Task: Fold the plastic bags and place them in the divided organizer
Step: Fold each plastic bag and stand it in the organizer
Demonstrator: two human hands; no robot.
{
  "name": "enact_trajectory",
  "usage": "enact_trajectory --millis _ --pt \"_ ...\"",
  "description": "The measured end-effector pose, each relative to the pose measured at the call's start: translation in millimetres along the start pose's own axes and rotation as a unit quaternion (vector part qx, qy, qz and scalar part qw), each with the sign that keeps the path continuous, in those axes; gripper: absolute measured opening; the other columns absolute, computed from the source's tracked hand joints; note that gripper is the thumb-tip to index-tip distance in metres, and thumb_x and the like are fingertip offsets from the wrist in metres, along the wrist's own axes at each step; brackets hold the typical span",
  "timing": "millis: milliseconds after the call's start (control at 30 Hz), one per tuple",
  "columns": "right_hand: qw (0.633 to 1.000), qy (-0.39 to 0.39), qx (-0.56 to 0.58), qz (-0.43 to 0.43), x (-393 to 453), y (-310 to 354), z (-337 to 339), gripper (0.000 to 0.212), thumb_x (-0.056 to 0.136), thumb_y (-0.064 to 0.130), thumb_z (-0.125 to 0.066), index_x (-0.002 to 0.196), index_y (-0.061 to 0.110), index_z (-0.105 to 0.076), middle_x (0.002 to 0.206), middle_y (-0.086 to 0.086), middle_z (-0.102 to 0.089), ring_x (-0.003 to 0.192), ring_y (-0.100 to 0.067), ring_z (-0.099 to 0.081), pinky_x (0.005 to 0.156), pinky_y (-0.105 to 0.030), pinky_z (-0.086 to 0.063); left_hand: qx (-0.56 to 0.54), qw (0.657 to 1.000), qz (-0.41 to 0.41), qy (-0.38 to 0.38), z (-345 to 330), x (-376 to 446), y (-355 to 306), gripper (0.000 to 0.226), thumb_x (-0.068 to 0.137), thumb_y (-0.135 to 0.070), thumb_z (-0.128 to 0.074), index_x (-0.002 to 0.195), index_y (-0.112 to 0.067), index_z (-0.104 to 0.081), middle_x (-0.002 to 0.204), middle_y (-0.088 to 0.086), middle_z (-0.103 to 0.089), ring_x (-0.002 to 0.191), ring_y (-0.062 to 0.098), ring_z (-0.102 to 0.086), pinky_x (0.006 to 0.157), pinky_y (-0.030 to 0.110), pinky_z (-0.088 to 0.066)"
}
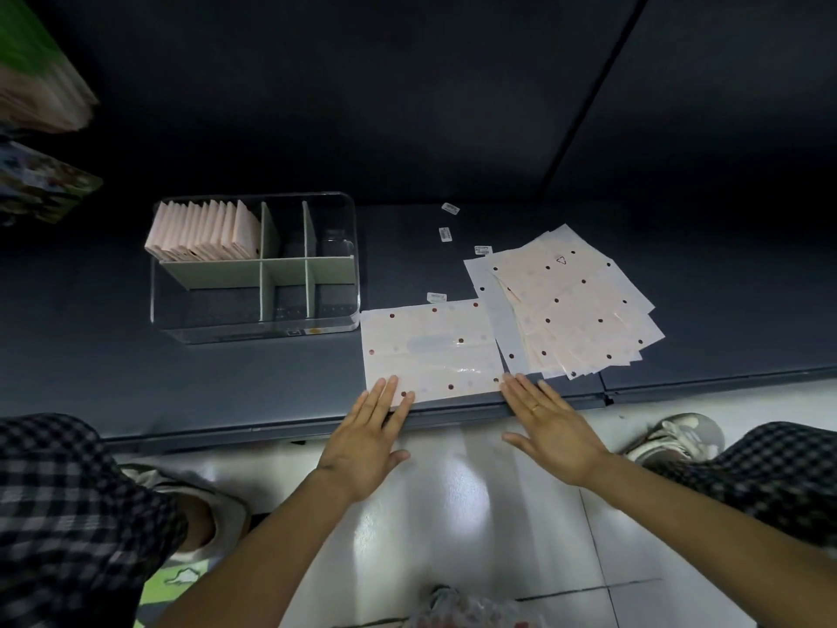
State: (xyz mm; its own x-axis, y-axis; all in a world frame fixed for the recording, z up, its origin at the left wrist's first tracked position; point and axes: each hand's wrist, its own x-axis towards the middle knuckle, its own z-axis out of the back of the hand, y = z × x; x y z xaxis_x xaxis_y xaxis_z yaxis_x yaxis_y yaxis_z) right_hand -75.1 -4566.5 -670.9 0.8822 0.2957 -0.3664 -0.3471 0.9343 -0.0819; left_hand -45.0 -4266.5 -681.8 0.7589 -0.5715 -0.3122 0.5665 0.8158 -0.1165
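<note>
small labels [446, 233] on dark shelf [498, 129]

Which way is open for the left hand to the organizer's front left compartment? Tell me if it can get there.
Probably yes. The left hand lies flat on the spread bag, holding nothing; the clear organizer stands beside it, open-topped, with nothing between.

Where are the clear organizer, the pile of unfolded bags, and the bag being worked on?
Organizer [253, 330]: head view, its clear front wall.
Pile of unfolded bags [584, 310]: head view, middle of the top sheet.
Flat bag [430, 351]: head view, its centre, ahead of both hands.
</note>
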Motion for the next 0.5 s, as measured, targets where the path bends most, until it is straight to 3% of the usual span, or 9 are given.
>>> enact_trajectory --millis 100,167,267,400,500 --pt "0.997 -0.041 0.067 -0.009 9.5 3.8 12.5 0.062 0.099 0.049 -0.023 0.150 0.014 -0.013 0.157 0.003 -0.006 0.146 -0.013 -0.001 0.118 -0.025 0.007 -0.022 1.000 -0.001 -0.017 -2.1 0.9 0.0 0.074 0.098 -0.052 -0.027 0.142 -0.024 0.026 0.152 0.006 0.030 0.138 0.023 0.030 0.114 0.033 0.016" --pt "0.986 -0.104 0.126 -0.016 21.0 10.6 23.6 0.048 0.100 0.037 -0.038 0.142 0.013 -0.039 0.149 0.000 -0.036 0.139 -0.015 -0.029 0.115 -0.024 -0.018 -0.048 0.998 0.002 -0.041 -3.0 2.2 1.0 0.070 0.099 -0.049 -0.030 0.148 -0.025 0.013 0.155 0.004 0.022 0.143 0.021 0.022 0.113 0.030 0.017" --pt "0.978 -0.151 0.145 0.008 37.0 22.6 36.4 0.028 0.096 0.024 -0.050 0.120 0.011 -0.058 0.123 -0.004 -0.058 0.114 -0.020 -0.051 0.088 -0.029 -0.047 -0.078 0.994 0.010 -0.070 -0.9 4.7 3.1 0.060 0.100 -0.045 -0.032 0.151 -0.025 -0.008 0.159 0.002 0.005 0.146 0.019 0.006 0.115 0.029 0.010" --pt "0.983 -0.155 0.085 0.050 55.5 32.6 44.7 0.017 0.091 0.020 -0.060 0.088 0.005 -0.067 0.093 -0.007 -0.064 0.084 -0.023 -0.061 0.065 -0.030 -0.052 -0.115 0.988 0.031 -0.093 2.5 9.3 3.7 0.052 0.099 -0.044 -0.034 0.147 -0.028 -0.025 0.158 -0.001 -0.011 0.144 0.017 -0.010 0.117 0.030 -0.009" --pt "0.981 -0.181 0.017 0.069 58.9 35.7 47.6 0.017 0.067 0.014 -0.081 0.063 0.010 -0.065 0.065 -0.001 -0.060 0.057 -0.015 -0.058 0.043 -0.022 -0.047 -0.129 0.985 0.040 -0.111 4.4 11.8 4.0 0.046 0.098 -0.043 -0.037 0.143 -0.030 -0.034 0.155 -0.004 -0.020 0.142 0.014 -0.017 0.114 0.028 -0.014"
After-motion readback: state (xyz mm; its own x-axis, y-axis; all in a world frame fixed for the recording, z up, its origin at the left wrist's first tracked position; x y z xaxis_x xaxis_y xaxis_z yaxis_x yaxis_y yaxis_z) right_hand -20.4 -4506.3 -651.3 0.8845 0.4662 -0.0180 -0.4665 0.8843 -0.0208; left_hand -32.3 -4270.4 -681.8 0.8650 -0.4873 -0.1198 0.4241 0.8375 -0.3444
